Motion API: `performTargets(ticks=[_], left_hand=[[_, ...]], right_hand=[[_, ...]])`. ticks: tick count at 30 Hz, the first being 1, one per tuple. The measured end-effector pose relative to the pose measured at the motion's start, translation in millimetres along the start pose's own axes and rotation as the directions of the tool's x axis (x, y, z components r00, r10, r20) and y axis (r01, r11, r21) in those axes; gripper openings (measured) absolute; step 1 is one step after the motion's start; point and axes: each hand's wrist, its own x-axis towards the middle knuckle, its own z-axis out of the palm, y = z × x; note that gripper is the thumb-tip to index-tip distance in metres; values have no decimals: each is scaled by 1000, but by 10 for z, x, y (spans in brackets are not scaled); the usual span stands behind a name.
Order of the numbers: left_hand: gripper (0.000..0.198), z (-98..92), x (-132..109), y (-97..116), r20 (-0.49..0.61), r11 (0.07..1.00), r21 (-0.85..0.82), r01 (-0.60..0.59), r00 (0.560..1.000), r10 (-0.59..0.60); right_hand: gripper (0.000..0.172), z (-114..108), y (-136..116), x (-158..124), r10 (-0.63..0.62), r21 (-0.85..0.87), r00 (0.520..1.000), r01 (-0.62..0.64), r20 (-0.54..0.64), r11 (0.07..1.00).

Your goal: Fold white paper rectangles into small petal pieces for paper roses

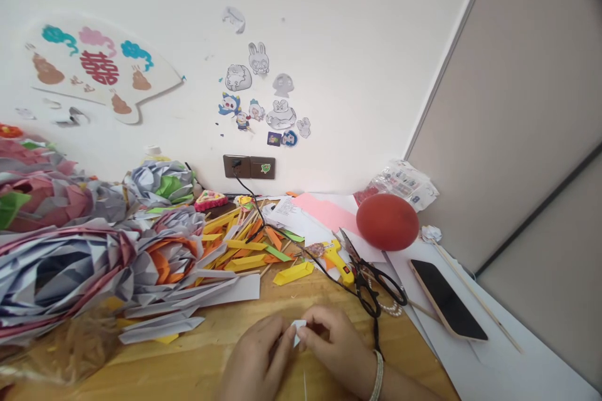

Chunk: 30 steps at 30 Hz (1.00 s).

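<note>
Near the front of the wooden table (202, 363), my left hand (258, 354) and my right hand (333, 341) meet around a small piece of folded white paper (298, 329). The fingers and thumbs of both hands pinch it from either side, and part of it is hidden behind them. A bracelet circles my right wrist. Beyond my hands lie a folded yellow paper strip (293, 273) and, to the right, black-handled scissors (371, 282) beside a yellow glue gun (336, 260).
Folded paper balls (56, 276) and a heap of yellow and orange folded strips (239, 247) crowd the left. At right are a red balloon (387, 222), a phone (446, 297) and a wooden stick (480, 297). A black cable (256, 200) runs from the wall socket (249, 166).
</note>
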Motion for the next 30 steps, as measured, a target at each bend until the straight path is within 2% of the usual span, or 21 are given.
performTargets(ticks=[3, 6, 10, 13, 22, 27, 30], left_hand=[[36, -12, 29, 11, 24, 993, -89, 74, 997, -72], [37, -16, 31, 14, 49, 986, -129, 101, 994, -95], [35, -2, 5, 14, 85, 994, -83, 76, 994, -69], [34, 10, -9, 25, 124, 998, -54, 41, 992, -34], [38, -22, 21, 71, 242, 983, -169, 68, 970, -26], [35, -8, 12, 67, 211, 998, -36, 47, 977, -38], [33, -8, 23, 64, 221, 992, -87, 92, 973, -70]], right_hand=[[13, -13, -15, -1, -25, 42, 999, 24, 21, 999], [11, -10, -14, 1, -1, 85, 1000, -1, 26, 996], [14, 20, 28, 12, 95, 139, 995, -100, 39, 985], [16, 34, 74, 20, 145, 203, 984, -163, 101, 966], [25, -33, 11, 31, 131, 280, 971, -185, 200, 942], [29, 1, 53, 21, 164, 202, 962, -209, 218, 957], [30, -15, 61, -3, 102, 119, 976, -126, 190, 985]])
